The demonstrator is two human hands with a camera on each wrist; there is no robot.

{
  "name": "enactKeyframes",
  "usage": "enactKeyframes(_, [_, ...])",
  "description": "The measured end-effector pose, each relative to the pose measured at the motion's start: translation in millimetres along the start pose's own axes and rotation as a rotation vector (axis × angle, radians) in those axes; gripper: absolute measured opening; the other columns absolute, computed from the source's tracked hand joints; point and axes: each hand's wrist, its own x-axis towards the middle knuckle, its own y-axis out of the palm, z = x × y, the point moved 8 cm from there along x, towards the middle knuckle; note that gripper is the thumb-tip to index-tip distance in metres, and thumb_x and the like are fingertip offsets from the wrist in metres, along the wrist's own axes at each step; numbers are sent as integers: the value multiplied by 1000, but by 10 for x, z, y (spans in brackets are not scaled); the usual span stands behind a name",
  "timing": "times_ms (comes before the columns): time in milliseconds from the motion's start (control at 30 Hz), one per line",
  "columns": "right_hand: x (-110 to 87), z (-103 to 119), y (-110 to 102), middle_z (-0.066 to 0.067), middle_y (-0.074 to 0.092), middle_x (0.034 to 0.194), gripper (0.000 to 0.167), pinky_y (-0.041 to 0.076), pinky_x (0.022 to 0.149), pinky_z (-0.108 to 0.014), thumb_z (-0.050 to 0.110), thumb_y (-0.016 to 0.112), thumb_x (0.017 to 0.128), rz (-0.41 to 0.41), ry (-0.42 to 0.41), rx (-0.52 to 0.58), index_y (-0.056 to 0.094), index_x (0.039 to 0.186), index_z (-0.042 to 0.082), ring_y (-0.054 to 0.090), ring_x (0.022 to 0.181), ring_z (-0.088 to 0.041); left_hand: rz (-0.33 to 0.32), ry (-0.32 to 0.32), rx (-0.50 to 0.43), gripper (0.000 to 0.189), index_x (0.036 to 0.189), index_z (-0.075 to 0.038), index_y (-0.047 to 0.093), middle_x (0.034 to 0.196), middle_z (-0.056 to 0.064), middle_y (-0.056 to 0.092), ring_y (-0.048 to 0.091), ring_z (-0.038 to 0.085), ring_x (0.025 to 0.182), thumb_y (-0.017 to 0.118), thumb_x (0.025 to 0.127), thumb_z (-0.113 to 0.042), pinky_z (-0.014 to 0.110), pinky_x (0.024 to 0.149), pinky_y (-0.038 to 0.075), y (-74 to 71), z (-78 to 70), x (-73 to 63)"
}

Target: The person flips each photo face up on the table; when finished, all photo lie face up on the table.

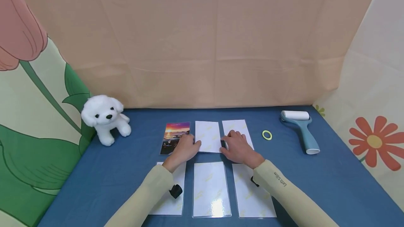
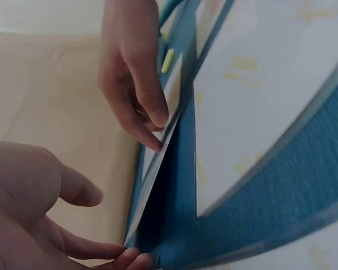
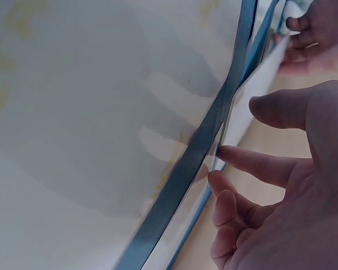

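Note:
In the head view my left hand (image 1: 185,147) is at the left edge of a white card (image 1: 207,136) in the middle of the far row. Its fingertips touch that card's edge in the left wrist view, and the thumb (image 2: 81,188) stands apart. My right hand (image 1: 237,147) is on the card's right side. In the right wrist view its index fingertip touches the card edge, with the thumb (image 3: 279,109) spread away. The card looks slightly raised from the cloth. Left of it lies a sunset photo card (image 1: 174,134), partly covered by my left hand; another white card (image 1: 244,129) lies on the right.
Three white cards, including the glossy middle one (image 1: 210,188), form the near row under my forearms. A yellow-green ring (image 1: 267,135) and a blue-handled lint roller (image 1: 304,129) lie right. A white plush dog (image 1: 105,116) sits left on the blue cloth (image 1: 126,164).

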Motion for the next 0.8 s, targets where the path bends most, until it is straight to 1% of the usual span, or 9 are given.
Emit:
enactKeyframes(67, [5,-1,-1,-15,57,110,35,39,84,-48,27,70,94,-2,-1,5,71,120,4,49,99,-32,-25,8,-84,28,100,9,63,80,15,56,54,26,71,58,100,-18,35,63,44,-34,-21,2])
enactKeyframes(100, [10,-6,3,-15,57,110,35,39,84,-48,28,70,94,-3,0,8,71,120,4,49,99,-32,-36,3,-121,28,104,9,63,82,15,59,56,25,72,58,100,-18,34,64,47,-47,-29,-1])
enactKeyframes(200, [26,-20,12,-14,56,110,35,39,83,-47,29,70,95,-7,1,22,70,120,4,49,99,-31,-78,-6,-195,32,118,7,60,98,14,64,62,25,87,55,102,-20,39,79,54,-93,-73,-14])
enactKeyframes(267, [39,-33,18,-14,56,110,35,38,83,-47,29,68,96,-5,4,42,70,120,4,49,99,-31,-106,1,-231,33,122,5,59,107,14,65,62,27,96,53,103,-21,44,88,53,-121,-117,-15])
enactKeyframes(367, [53,-60,14,-13,56,109,33,38,83,-48,29,65,98,-3,17,83,70,119,5,50,98,-30,-143,41,-272,30,120,2,60,107,13,64,61,28,98,51,105,-21,46,92,51,-148,-215,8])
enactKeyframes(467, [64,-90,13,-13,57,112,33,39,87,-49,30,60,101,11,35,139,69,122,6,51,101,-30,-152,75,-293,28,119,1,61,102,10,63,60,27,95,49,106,-21,45,91,51,-144,-318,24])
enactKeyframes(567, [77,-111,11,-13,59,117,35,38,92,-51,31,54,105,21,38,212,67,126,6,53,109,-30,-134,98,-299,32,120,0,61,99,9,61,58,25,94,46,108,-24,44,89,51,-111,-406,33])
enactKeyframes(667, [79,-134,-6,-11,61,119,39,37,95,-53,33,46,108,16,35,294,66,127,6,55,114,-29,-90,132,-288,40,126,-1,61,103,8,59,57,24,95,40,110,-31,44,88,49,-52,-489,42])
enactKeyframes(800, [57,-219,-25,-9,63,124,50,38,104,-53,42,38,109,18,86,465,64,132,6,56,119,-28,-17,169,-274,52,134,-2,60,109,9,56,57,23,96,33,111,-41,45,89,48,55,-574,46])
